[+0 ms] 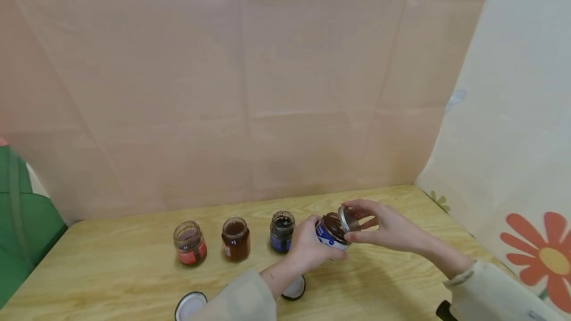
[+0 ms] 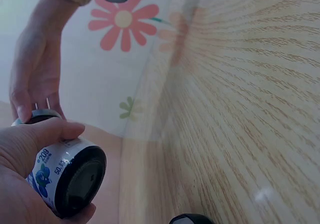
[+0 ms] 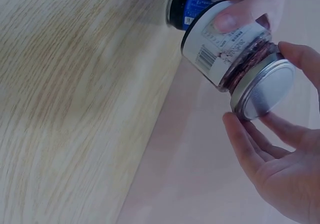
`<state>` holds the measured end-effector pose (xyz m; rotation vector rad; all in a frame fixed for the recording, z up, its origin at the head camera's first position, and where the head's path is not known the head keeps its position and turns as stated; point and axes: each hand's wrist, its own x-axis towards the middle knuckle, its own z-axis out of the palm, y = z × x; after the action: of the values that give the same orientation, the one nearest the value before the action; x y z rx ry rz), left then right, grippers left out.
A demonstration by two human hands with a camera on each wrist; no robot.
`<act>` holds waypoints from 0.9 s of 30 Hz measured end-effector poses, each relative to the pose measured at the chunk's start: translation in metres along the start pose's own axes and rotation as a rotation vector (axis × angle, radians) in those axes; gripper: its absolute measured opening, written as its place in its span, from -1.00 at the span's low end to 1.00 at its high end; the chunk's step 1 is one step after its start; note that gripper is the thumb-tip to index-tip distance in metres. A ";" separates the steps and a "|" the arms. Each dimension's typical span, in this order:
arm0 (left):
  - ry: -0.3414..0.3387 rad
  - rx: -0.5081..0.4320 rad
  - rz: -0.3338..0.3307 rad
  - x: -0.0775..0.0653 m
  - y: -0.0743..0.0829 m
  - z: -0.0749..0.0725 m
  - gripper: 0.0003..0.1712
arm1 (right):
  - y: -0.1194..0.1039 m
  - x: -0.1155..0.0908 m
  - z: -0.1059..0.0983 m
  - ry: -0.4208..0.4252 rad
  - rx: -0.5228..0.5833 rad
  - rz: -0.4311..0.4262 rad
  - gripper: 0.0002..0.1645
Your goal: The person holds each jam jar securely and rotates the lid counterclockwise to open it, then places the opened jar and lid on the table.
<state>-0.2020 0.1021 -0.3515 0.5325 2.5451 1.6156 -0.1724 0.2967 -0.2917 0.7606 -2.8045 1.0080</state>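
My left hand (image 1: 310,246) grips a glass jar (image 1: 326,234) with a blue-and-white label and dark contents, holding it tilted above the table. In the left wrist view, blueberries are printed on the label and the dark base (image 2: 82,181) faces the camera. A silver lid (image 1: 349,220) stands at the jar's mouth, pinched at its rim between the thumb and fingers of my right hand (image 1: 390,227). From the head view the lid leans at an angle to the mouth, with dark contents showing beside it. The right wrist view shows the lid's outer face (image 3: 270,89) close against the jar's neck.
Left of my hands, three lidless jars stand in a row: a red-labelled jar (image 1: 191,251), a brown jar (image 1: 236,244) and a blue-labelled jar (image 1: 279,242). Two loose lids lie nearer me, a left lid (image 1: 191,305) and a right lid (image 1: 294,289). A pinkish sheet (image 1: 250,88) hangs behind the table.
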 end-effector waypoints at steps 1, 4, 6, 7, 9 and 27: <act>0.007 0.006 0.002 0.000 0.000 0.001 -0.23 | 0.001 0.000 0.000 0.012 -0.007 0.001 -0.28; 0.032 0.024 0.011 0.001 -0.001 0.005 -0.22 | 0.002 -0.003 0.000 0.051 -0.017 0.013 -0.29; 0.035 0.032 0.010 0.002 -0.002 0.008 -0.21 | 0.004 -0.006 0.001 0.073 -0.018 0.028 -0.29; 0.035 0.039 0.010 0.003 -0.003 0.009 -0.19 | 0.005 -0.007 0.001 0.083 -0.017 0.040 -0.28; 0.036 0.050 0.010 0.004 -0.004 0.012 -0.15 | 0.007 -0.011 0.002 0.102 -0.010 0.074 -0.28; 0.169 0.027 -0.042 0.021 -0.016 0.037 -0.14 | 0.027 -0.028 0.028 0.032 0.083 0.156 -0.20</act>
<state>-0.2166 0.1346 -0.3794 0.3565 2.6809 1.6808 -0.1581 0.3098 -0.3358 0.5342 -2.8466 1.1551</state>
